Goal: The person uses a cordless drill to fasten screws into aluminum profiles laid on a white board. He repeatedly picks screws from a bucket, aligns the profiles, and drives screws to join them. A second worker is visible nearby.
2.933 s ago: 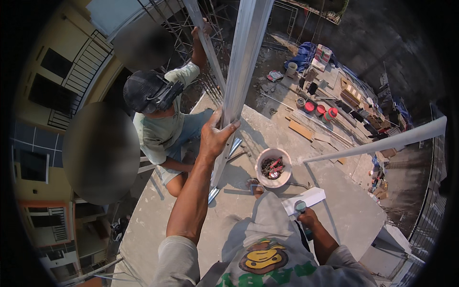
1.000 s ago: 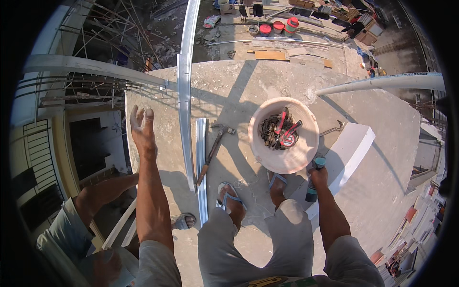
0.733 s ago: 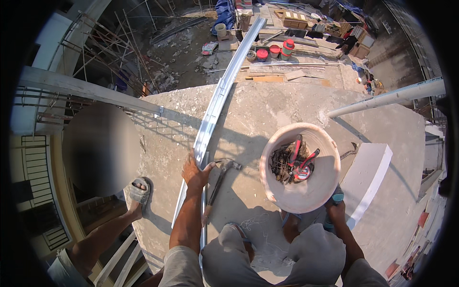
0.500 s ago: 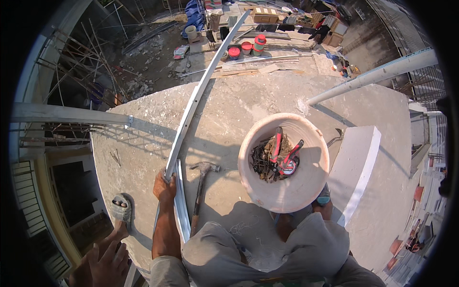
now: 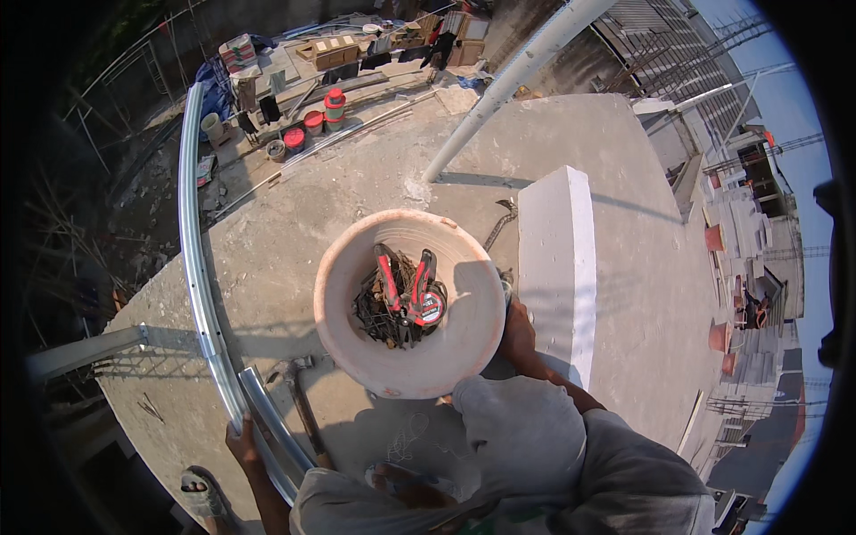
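A long silver metal channel (image 5: 198, 267) rises from the lower left toward the far left. My left hand (image 5: 242, 440) is closed around its near part. Beside it lies a shorter metal channel (image 5: 275, 419), next to a hammer (image 5: 306, 410). A whitish round bucket (image 5: 473, 334) stands in front of me, holding red-and-black-handled pliers (image 5: 389, 278), a tape measure (image 5: 430, 308) and dark nail-like scraps (image 5: 379, 323). My right hand (image 5: 518, 337) is low against the bucket's right outer side; its fingers are partly hidden, and I cannot tell what they touch.
A white-edged pale block (image 5: 557, 267) lies to the right, a claw bar (image 5: 501, 223) beside it. A slanting pole (image 5: 508, 94) meets the slab beyond the bucket. Another person's slippered foot (image 5: 203, 492) is at lower left. Red-lidded buckets (image 5: 314, 122) stand beyond the slab edge.
My view has turned to the right. The long channel now stands farther left in view, with my left hand still on it. My right hand has come into view beside the bucket.
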The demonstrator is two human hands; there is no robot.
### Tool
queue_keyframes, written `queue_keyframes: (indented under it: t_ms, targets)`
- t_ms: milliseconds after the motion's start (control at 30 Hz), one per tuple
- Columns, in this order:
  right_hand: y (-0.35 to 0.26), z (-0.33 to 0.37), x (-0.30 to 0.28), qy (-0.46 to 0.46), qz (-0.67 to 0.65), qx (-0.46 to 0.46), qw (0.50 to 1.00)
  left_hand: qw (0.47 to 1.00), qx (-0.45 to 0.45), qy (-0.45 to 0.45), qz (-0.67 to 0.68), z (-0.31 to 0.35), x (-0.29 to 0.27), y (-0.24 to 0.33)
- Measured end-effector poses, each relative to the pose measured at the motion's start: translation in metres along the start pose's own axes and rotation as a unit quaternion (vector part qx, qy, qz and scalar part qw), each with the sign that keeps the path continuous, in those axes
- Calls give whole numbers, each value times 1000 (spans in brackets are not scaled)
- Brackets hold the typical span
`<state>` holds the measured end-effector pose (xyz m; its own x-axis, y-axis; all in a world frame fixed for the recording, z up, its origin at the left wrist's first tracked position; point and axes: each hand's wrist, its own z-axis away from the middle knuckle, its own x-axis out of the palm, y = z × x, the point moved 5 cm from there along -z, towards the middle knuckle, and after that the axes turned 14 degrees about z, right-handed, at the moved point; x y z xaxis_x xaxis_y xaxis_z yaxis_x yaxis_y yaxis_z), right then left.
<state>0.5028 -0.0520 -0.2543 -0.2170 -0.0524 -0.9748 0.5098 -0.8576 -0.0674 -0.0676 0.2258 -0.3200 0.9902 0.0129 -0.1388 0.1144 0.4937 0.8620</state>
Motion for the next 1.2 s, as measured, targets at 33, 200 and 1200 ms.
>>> queue_keyframes:
  t_ms: [33,200,1200]
  targets:
    - [-3,1,-1,-13,14,7,1000,999,-24,-20,25,10,1,2]
    - [-1,30,-60,31,172,-105,979,975,83,-155,-133,9,19,80]
    - [239,-43,-137,-54,-1,70,996,954,46,152,-253,16,-33,-4]
